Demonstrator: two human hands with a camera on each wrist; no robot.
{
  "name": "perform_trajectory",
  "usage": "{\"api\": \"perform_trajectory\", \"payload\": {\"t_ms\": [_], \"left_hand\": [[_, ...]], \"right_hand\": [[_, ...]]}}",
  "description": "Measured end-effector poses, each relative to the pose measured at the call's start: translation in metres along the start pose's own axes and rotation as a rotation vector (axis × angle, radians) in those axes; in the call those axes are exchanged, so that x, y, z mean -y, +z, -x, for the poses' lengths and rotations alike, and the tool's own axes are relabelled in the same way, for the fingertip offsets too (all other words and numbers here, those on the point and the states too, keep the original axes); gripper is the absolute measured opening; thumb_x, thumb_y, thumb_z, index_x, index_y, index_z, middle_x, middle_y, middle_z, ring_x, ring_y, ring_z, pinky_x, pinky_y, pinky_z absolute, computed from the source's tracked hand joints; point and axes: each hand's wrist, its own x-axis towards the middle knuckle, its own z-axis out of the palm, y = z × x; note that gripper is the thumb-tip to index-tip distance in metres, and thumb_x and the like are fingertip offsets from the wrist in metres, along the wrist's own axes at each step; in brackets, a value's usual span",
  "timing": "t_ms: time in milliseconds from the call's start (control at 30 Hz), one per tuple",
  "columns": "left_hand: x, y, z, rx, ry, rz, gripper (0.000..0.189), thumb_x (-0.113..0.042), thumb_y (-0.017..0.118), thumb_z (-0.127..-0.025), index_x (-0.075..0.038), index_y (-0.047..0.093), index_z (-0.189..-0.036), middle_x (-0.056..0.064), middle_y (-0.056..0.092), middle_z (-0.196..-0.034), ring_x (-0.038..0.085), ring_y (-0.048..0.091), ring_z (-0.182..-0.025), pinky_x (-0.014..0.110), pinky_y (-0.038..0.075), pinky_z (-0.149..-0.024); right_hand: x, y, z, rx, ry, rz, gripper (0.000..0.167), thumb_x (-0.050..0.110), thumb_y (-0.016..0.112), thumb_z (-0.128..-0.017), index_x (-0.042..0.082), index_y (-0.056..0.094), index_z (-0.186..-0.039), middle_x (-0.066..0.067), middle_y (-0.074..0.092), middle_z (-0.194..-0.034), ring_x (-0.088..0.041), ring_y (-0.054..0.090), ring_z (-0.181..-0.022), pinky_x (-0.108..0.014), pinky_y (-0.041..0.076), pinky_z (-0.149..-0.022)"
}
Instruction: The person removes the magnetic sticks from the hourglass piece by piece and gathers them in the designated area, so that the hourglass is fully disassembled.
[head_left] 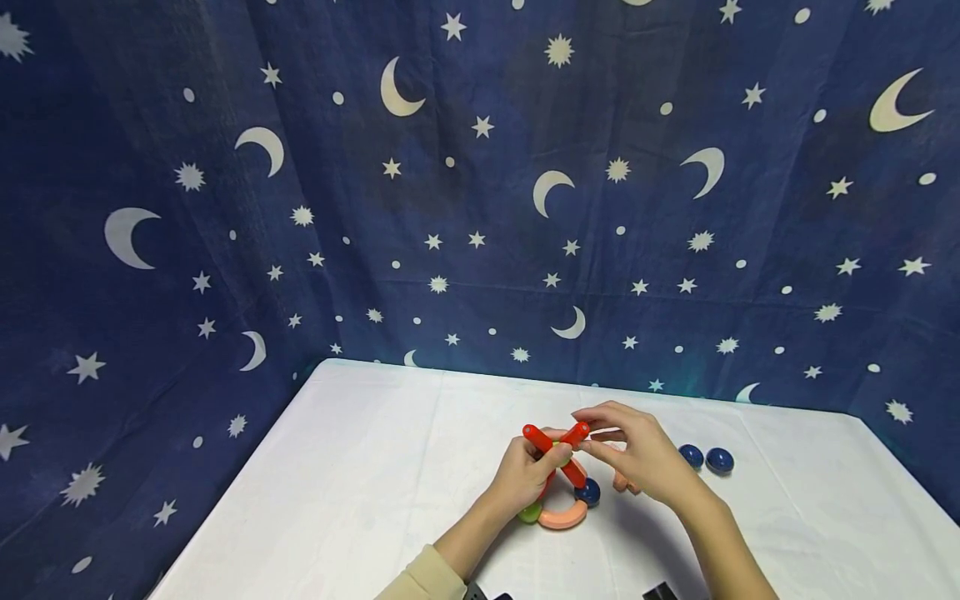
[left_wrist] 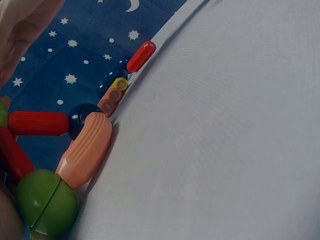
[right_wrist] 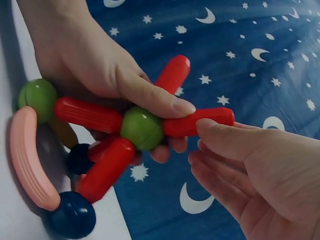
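A toy structure of magnetic rods and balls stands on the white table. My left hand [head_left: 521, 475] grips its upper part, the thumb lying over the upper green ball [right_wrist: 142, 128] and the base of a red rod [right_wrist: 182, 125]. Thumb and fingers of my right hand [head_left: 645, 454] pinch that rod near its outer end. Other red rods [right_wrist: 107, 170] spread from this ball. Lower down, a peach curved rod [right_wrist: 30, 155] joins a second green ball [right_wrist: 37, 100] to a dark blue ball [right_wrist: 72, 215]. Another dark blue ball [right_wrist: 80, 157] shows partly behind the red rods.
Two loose dark blue balls [head_left: 705, 459] lie right of my right hand. Peach pieces [head_left: 622, 482] lie partly hidden under that hand. A loose red rod [left_wrist: 141, 56] and a yellow piece [left_wrist: 120, 84] appear in the left wrist view. A starry blue curtain [head_left: 480, 208] hangs behind the table.
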Motion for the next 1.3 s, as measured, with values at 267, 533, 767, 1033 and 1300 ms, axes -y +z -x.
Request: {"api": "perform_trajectory", "payload": {"t_ms": [267, 533, 767, 1033, 1300], "left_hand": [[-0.001, -0.002, -0.001, 0.027, 0.019, -0.002, 0.028, -0.019, 0.059, -0.094, -0.002, 0.066, -0.114, 0.026, 0.064, -0.091, 0.001, 0.049, -0.075, 0.014, 0.037, -0.063], [0.001, -0.002, 0.000, 0.023, 0.063, 0.024, 0.028, -0.019, 0.059, -0.093, -0.001, 0.067, -0.114, 0.028, 0.065, -0.095, 0.001, 0.050, -0.078, 0.014, 0.039, -0.066], [0.001, -0.002, 0.000, 0.016, 0.062, 0.019, 0.027, -0.017, 0.060, -0.093, 0.000, 0.067, -0.113, 0.027, 0.066, -0.098, 0.000, 0.052, -0.080, 0.014, 0.041, -0.068], [0.003, 0.002, -0.002, 0.013, 0.048, 0.005, 0.021, -0.015, 0.059, -0.093, -0.004, 0.070, -0.108, 0.016, 0.071, -0.102, 0.003, 0.060, -0.093, 0.018, 0.047, -0.081], [0.032, 0.003, -0.009, 0.004, 0.045, 0.020, 0.020, -0.020, 0.059, -0.094, -0.012, 0.071, -0.108, 0.006, 0.072, -0.102, 0.007, 0.062, -0.102, 0.022, 0.048, -0.090]], "right_hand": [[0.004, 0.006, -0.001, 0.025, 0.057, -0.057, 0.031, 0.023, 0.074, -0.081, 0.023, 0.066, -0.111, 0.002, 0.066, -0.105, -0.026, 0.068, -0.095, -0.026, 0.049, -0.042], [0.010, 0.006, 0.000, 0.044, 0.177, -0.099, 0.029, 0.032, 0.073, -0.081, 0.027, 0.067, -0.108, -0.001, 0.066, -0.108, -0.019, 0.064, -0.080, -0.029, 0.043, -0.034], [0.009, 0.005, 0.000, 0.032, 0.153, -0.094, 0.025, 0.027, 0.072, -0.082, 0.025, 0.068, -0.106, 0.000, 0.067, -0.106, -0.019, 0.064, -0.079, -0.029, 0.043, -0.034], [0.012, -0.012, 0.007, -0.247, 0.018, -0.051, 0.022, 0.012, 0.066, -0.087, 0.015, 0.067, -0.109, 0.006, 0.069, -0.096, -0.004, 0.060, -0.075, -0.018, 0.048, -0.053], [-0.007, -0.083, 0.037, -0.336, 0.235, 0.228, 0.038, 0.024, 0.064, -0.090, 0.012, 0.060, -0.126, -0.009, 0.069, -0.104, 0.005, 0.058, -0.080, -0.009, 0.047, -0.066]]}}
